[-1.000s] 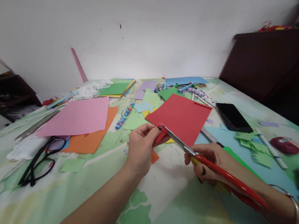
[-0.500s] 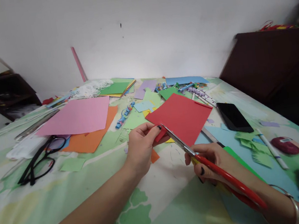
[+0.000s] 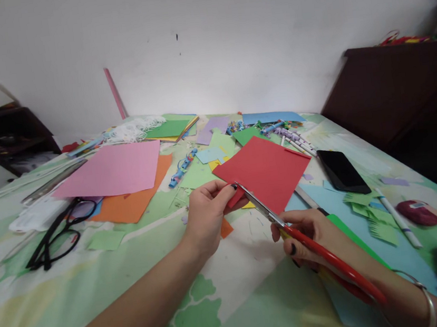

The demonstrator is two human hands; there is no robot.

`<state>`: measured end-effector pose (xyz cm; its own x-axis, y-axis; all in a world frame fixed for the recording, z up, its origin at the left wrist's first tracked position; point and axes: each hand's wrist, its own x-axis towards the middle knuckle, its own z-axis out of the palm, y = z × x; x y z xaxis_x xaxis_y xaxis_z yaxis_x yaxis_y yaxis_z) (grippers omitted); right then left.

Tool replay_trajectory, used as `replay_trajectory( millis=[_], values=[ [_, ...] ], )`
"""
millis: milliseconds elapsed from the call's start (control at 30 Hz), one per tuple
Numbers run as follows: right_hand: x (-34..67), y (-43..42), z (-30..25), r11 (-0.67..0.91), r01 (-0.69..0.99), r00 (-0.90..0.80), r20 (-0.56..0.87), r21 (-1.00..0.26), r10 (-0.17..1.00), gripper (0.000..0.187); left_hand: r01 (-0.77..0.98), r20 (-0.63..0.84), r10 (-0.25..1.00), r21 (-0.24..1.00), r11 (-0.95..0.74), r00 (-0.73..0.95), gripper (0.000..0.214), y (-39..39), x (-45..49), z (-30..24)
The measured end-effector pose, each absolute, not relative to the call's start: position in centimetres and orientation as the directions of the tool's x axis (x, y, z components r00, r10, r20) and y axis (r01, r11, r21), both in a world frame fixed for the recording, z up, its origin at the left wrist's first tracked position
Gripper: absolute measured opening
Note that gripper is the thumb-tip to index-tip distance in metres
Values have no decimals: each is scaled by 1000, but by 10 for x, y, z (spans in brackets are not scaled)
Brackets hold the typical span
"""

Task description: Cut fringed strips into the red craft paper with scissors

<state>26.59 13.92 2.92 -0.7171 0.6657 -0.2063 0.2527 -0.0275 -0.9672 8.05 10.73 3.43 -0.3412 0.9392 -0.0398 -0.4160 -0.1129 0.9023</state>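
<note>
My left hand (image 3: 205, 214) pinches the near corner of a red paper sheet (image 3: 266, 172) and holds it just above the table. My right hand (image 3: 313, 238) grips red-handled scissors (image 3: 312, 247). Their steel blades point up and left, and the tips meet the red sheet's near edge beside my left thumb. An orange scrap (image 3: 225, 229) lies under my left hand.
A pink sheet (image 3: 114, 170) lies on an orange one (image 3: 133, 199) at the left, with black glasses (image 3: 60, 233) nearer me. A black phone (image 3: 341, 170), white pens (image 3: 398, 220), green scraps (image 3: 372, 219) and a light blue sheet (image 3: 389, 254) lie right. Paper stacks and craft bits crowd the far edge.
Almost nothing differs: my right hand with the scissors has shifted very slightly, while my left hand keeps its pinch on the red sheet.
</note>
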Motion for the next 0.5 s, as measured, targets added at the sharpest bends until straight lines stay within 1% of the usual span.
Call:
replay_trajectory(
  millis=[500],
  values=[
    [265, 141, 28, -23, 292, -697, -229, -956, 679, 42, -413, -48, 939, 905, -104, -341, 12, 108, 80, 33]
  ],
)
